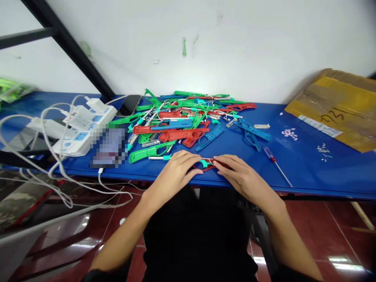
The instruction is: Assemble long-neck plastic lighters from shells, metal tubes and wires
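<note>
At the table's front edge, my left hand (180, 166) and my right hand (242, 174) grip a red long-nosed lighter handle (208, 167) from either side. A teal trigger piece (203, 163) and a thin white wire show in the gap between my fingertips. Left of my left hand, a metal tube (155, 158) with a teal collar sticks out; my hand hides whether it joins the handle. Just beyond lies a heap of green, red and blue handle shells, including a green shell (149, 152), a red shell (176, 135) and a blue shell (210, 138).
A screwdriver (277, 166), small pink-white parts (289, 134) and tiny screws (323, 149) lie on the blue table (311, 176) at right, before a taped cardboard box (337, 107). At left are a cabled power strip (85, 127) and two phones, one blurred.
</note>
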Demonstrator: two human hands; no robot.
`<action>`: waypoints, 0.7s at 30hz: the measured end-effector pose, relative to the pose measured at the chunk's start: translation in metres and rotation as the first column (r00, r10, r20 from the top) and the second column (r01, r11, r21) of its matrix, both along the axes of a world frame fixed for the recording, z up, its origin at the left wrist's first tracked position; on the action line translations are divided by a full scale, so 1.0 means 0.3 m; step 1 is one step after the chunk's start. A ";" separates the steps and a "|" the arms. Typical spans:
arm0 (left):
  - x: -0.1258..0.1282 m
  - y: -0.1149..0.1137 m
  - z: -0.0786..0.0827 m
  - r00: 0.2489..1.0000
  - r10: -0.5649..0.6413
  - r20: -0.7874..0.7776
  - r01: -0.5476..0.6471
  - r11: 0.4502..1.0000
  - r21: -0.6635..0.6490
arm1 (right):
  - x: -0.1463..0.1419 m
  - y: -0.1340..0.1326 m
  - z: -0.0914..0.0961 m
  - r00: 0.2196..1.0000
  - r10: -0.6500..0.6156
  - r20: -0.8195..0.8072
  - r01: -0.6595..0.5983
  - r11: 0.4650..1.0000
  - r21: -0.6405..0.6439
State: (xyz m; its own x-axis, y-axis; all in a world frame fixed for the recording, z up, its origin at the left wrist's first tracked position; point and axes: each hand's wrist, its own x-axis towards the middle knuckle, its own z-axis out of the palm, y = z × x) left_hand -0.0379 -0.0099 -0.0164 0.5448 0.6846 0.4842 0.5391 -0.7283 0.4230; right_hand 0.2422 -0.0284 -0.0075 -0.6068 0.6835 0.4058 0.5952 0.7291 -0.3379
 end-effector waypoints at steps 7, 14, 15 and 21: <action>-0.009 0.020 -0.022 0.996 -0.039 0.084 0.043 0.998 -0.039 | 0.006 0.009 -0.013 0.989 -0.013 -0.148 0.006 0.999 -0.048; -0.011 0.025 -0.032 0.991 0.003 0.131 0.012 0.993 -0.116 | 0.019 0.001 -0.018 0.984 -0.002 -0.177 -0.005 0.999 -0.037; -0.010 0.025 -0.033 0.990 0.009 0.141 0.008 0.993 -0.118 | 0.020 0.000 -0.018 0.984 0.007 -0.176 -0.012 1.000 -0.029; -0.009 0.030 -0.050 0.977 0.016 0.212 0.010 0.993 -0.119 | 0.021 0.003 -0.007 0.989 0.025 -0.143 -0.035 0.997 -0.063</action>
